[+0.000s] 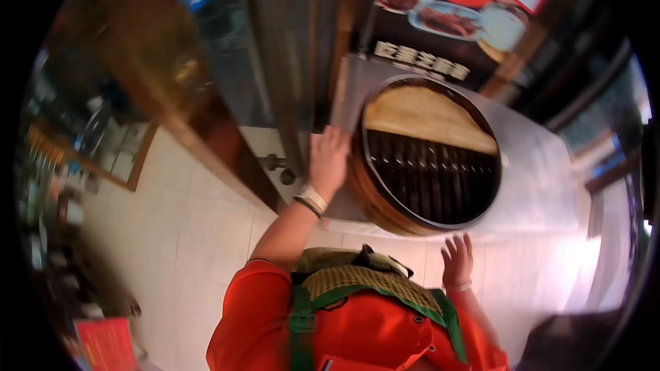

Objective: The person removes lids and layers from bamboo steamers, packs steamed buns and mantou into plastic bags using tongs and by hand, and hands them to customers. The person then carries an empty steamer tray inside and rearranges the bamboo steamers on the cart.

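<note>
A large round bamboo steamer (385,206) with a dark rim sits on a metal counter. Its far half is covered by a tan folded sheet (426,113), perhaps a cloth; the near half shows dark slats (433,182). My left hand (330,158) is at the steamer's left side, fingers stretched forward; whether it touches the wall I cannot tell. Just in front of the near rim, my right hand (458,257) hangs apart from the steamer with its fingers spread and nothing in it.
The metal counter (536,178) extends to the right of the steamer. Behind it stands a dark poster (440,34) with food pictures. A wooden-framed door or partition (213,134) rises on the left. Pale tiled floor (199,233) lies below, with a red sign (106,343) at lower left.
</note>
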A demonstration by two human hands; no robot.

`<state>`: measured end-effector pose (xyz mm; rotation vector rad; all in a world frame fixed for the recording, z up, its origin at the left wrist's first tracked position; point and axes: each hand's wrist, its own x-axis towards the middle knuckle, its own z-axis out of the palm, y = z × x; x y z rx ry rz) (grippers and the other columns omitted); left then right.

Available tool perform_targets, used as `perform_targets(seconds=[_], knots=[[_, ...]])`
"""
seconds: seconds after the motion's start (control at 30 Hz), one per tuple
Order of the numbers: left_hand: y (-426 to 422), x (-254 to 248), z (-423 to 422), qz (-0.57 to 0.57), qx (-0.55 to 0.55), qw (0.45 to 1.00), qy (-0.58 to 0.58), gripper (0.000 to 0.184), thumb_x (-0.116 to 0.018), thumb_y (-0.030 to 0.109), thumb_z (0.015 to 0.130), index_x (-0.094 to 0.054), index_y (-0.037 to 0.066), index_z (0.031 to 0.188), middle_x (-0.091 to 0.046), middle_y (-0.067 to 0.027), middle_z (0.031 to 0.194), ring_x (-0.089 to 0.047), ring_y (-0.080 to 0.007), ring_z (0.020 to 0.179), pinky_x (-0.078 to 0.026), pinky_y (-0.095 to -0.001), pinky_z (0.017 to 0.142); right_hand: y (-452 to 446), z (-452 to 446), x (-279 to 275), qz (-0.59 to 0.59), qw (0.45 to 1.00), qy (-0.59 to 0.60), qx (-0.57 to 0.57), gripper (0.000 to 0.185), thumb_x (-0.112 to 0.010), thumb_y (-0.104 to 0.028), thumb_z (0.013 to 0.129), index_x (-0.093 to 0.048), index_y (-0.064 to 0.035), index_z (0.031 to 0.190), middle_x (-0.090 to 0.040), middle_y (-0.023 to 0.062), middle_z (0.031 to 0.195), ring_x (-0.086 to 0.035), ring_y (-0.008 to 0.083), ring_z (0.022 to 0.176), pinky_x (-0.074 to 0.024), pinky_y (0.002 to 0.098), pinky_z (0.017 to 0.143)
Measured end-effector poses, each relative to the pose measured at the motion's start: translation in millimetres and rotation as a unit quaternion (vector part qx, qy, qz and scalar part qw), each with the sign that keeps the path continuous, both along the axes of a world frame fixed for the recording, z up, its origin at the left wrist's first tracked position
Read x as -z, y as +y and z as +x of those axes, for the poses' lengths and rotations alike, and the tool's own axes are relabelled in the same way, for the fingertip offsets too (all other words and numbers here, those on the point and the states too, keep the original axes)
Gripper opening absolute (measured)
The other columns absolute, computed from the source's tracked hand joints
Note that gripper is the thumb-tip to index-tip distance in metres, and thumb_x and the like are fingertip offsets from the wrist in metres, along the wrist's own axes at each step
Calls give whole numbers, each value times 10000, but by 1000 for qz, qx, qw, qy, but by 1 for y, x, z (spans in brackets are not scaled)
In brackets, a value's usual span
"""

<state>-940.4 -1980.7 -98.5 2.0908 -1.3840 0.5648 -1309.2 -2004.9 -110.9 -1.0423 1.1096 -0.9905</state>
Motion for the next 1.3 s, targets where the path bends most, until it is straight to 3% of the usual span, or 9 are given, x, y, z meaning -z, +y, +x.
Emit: perform_targets(seconds=[0.03, 0.1, 0.2, 0.27, 0.3, 0.4, 0.7, 1.0, 1.3], knots=[[11, -6, -12, 21, 11, 999, 21, 450, -493, 49, 727, -501, 27, 1177, -432, -164, 1274, -366, -304, 1229, -261, -490, 1014, 13, 11, -22, 91, 994, -32, 42, 466, -509, -230, 881, -366, -43, 1283, -480, 96, 1181, -512, 237, 1049, -444, 365, 817], [35, 2, -32, 11, 111, 992, 56, 511, -556, 54, 676, -476, -29, 1173, -431, -182, 1260, -346, -339, 1228, -275, -461, 1015, 7, -9, 17, 190, 953, -114, -207, 438, -509, -248, 884, -421, -10, 1240, -520, 146, 1121, -547, 275, 984, -459, 358, 807], [84, 48, -52, 57, 233, 971, 17, 484, -544, 72, 729, -486, 56, 1209, -405, -169, 1313, -356, -303, 1236, -321, -402, 1015, -7, -1, 152, 81, 862, 17, -501, 368, -503, -119, 876, -442, 5, 1217, -579, 178, 1038, -574, 263, 955, -475, 351, 816], [133, 71, -43, 109, 320, 934, 119, 358, -532, 76, 730, -565, 47, 1086, -433, -154, 1295, -453, -287, 1138, -397, -378, 935, 12, 90, 93, 10, 802, 105, -588, 357, -498, -87, 869, -450, 6, 1210, -583, 174, 1037, -577, 247, 953, -477, 340, 814], [162, 72, -35, 155, 284, 935, 146, 263, -522, 81, 732, -583, 35, 984, -488, -144, 1214, -492, -288, 1057, -421, -380, 881, 28, 123, 68, -64, 751, 193, -628, 349, -493, -54, 861, -458, 8, 1203, -587, 171, 1035, -580, 231, 952, -479, 328, 812], [265, 74, -1, 250, 135, 925, 253, 118, -501, 110, 734, -584, 29, 755, -589, -104, 863, -541, -297, 889, -444, -404, 778, 70, 203, 54, 61, 733, 168, -657, 334, -483, -66, 864, -477, 5, 1190, -587, 120, 1083, -581, 183, 932, -485, 268, 771], [614, 94, 42, 132, -281, 855, 415, 254, -471, 265, 854, -583, 42, 805, -591, -143, 821, -567, -335, 807, -456, -446, 708, 333, 447, 55, -89, 529, 88, -839, 337, -537, -125, 838, -529, 27, 1139, -609, 120, 1054, -577, 180, 971, -450, 277, 844], [776, 71, 187, -3, -388, 852, 352, 190, -516, 214, 838, -581, 50, 909, -600, -133, 903, -564, -319, 859, -466, -404, 737, 522, 633, 90, -224, 302, 181, -909, 384, -581, -179, 824, -524, 9, 1154, -599, 113, 1043, -577, 159, 940, -450, 271, 831], [975, 96, 294, 43, -524, 759, 384, 232, -541, 217, 820, -585, 44, 968, -604, -153, 954, -561, -317, 909, -466, -393, 777, 716, 873, 115, -236, 311, 116, -913, 401, -589, -186, 818, -511, 7, 1161, -597, 118, 1055, -583, 171, 940, -463, 281, 819]])
